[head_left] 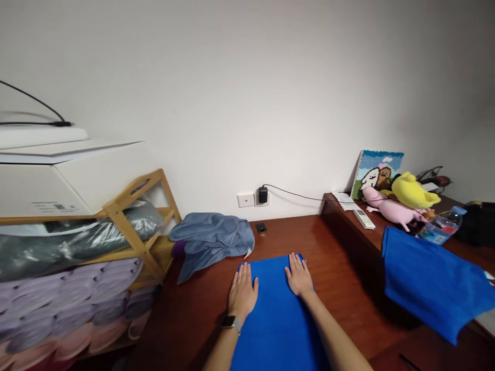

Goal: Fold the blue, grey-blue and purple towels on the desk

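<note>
A blue cloth [276, 319] lies spread flat on the reddish-brown wooden tabletop [209, 319], its near end running out of the bottom of the view. My left hand [243, 293] rests palm down on its far left corner, fingers stretched out and close together. On the far right corner my right hand [299, 275] lies flat too, fingers extended. Both palms press on the cloth without gripping it. Beyond my left hand is a crumpled grey-blue cloth [216, 237] with lettering on it.
A second blue cloth [433, 283] hangs over the raised right ledge, beside a bottle [443, 225], plush toys [412, 191] and a remote [364, 219]. A charger [263, 195] with a black cable sits in the wall socket. At left stands a wooden rack [145, 247] with several slippers [77, 293].
</note>
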{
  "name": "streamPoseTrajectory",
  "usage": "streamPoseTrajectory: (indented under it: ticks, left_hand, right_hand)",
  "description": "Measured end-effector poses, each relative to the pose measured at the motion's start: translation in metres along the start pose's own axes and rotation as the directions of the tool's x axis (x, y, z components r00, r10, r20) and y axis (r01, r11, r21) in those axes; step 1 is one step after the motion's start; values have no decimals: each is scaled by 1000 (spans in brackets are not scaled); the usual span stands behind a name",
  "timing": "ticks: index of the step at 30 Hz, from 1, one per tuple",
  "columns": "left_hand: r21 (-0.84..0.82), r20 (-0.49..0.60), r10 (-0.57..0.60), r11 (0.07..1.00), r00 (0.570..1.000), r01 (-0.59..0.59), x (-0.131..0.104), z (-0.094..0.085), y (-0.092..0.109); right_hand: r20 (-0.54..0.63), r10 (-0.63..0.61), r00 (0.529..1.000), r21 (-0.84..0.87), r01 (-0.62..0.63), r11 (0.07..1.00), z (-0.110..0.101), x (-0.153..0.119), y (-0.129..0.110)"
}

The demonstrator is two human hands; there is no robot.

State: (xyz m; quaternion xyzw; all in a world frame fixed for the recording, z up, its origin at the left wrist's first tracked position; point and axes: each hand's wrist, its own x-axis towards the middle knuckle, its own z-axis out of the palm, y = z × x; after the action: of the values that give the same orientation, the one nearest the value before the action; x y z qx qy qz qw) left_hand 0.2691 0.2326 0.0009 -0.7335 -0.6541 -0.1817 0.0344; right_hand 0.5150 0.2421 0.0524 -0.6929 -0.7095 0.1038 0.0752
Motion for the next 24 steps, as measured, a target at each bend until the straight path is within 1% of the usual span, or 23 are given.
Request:
streamPoseTrajectory:
  ticks: [3, 5, 6, 8, 10, 11, 13, 15, 16, 17, 19, 22, 24]
  left_hand:
    - [13, 1, -13, 1000, 1000, 13, -1, -1, -7]
    - [11, 4, -7, 1000, 1000, 7, -1, -2, -10]
    - [6, -4, 0, 1000, 1000, 0, 0, -3, -10]
    - [-9, -43, 31, 999, 999, -31, 2, -4, -4]
    - [-24, -85, 92, 995, 992, -94, 8, -6, 7]
    - [-31, -90, 130, 991, 987, -133, 11, -6, 13]
    - [-40, -57, 175, 983, 983, -177, 18, -5, 24]
    - [-38, 2, 150, 988, 989, -149, 23, -3, 26]
    - [-34, 26, 125, 992, 992, -125, 24, -2, 23]
    - [-31, 42, 104, 994, 994, -103, 24, -1, 18]
    - [-29, 55, 80, 996, 995, -79, 22, 0, 4]
    - [-44, 54, 40, 998, 998, -38, 18, -2, -17]
    - [-59, 64, 18, 998, 998, -14, 16, -6, -25]
  right_hand:
    - [33, 62, 998, -14, -62, 998, -11, 2, 23]
    - [28, 95, 995, -24, -94, 995, -15, 1, 26]
    - [3, 98, 995, -26, -97, 995, -15, 0, 24]
    - [-77, 45, 996, -17, -47, 999, -13, -3, 9]
    - [-144, -83, 986, 11, 86, 996, -5, -6, -15]
    - [-157, -157, 975, 29, 164, 986, 0, -6, -28]
    - [-148, -258, 955, 67, 270, 961, 10, -5, -52]
    - [-117, -284, 952, 90, 294, 951, 19, -2, -63]
    - [-102, -277, 955, 92, 287, 954, 22, 0, -63]
    - [-91, -263, 960, 90, 271, 958, 24, 2, -60]
    - [-77, -214, 974, 74, 220, 973, 22, 4, -43]
    - [-49, -69, 996, 42, 71, 997, 12, 7, -10]
    - [-18, 6, 1000, 25, -6, 1000, 2, 8, 10]
